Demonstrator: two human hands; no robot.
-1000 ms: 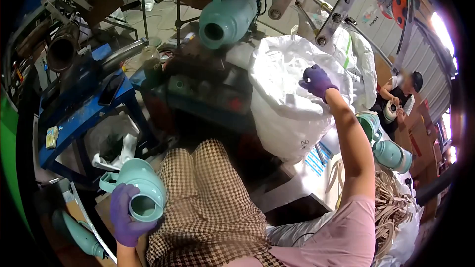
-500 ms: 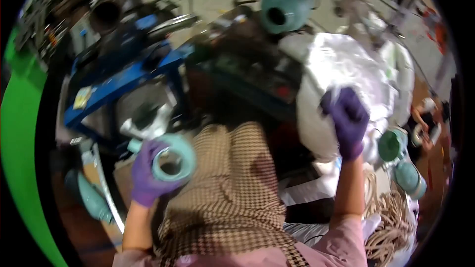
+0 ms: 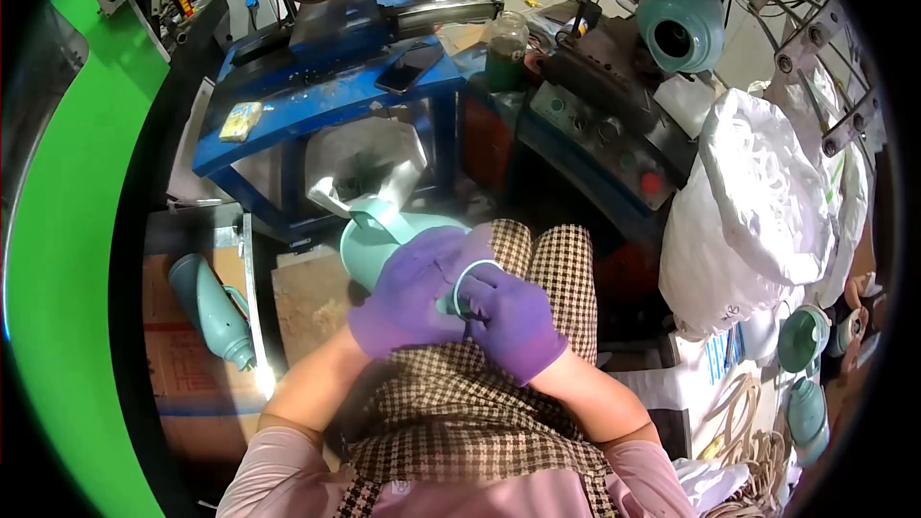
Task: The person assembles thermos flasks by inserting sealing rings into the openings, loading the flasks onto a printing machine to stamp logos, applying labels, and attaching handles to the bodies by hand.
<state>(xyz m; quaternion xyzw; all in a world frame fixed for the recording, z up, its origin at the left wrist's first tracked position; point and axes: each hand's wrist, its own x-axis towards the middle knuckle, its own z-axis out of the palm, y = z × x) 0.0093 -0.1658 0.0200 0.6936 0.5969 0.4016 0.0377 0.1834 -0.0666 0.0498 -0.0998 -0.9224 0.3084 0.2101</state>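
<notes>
A teal jug with a handle lies tilted over my lap, its round mouth facing me. My left hand, in a purple glove, is wrapped round its neck. At the mouth is my right hand, also gloved in purple, with its fingers closed and their tips inside the rim. Whatever those fingers hold, if anything, is hidden. To the right stands a white sack with white ring-like pieces in its opening.
A blue table bears a phone and a yellow packet. Another teal jug stands at the upper right, and one lies in a box at left. A control panel with a red button is ahead.
My right hand has left the sack and come to the jug's mouth. My left hand has brought the jug further over my lap. The view has swung left.
</notes>
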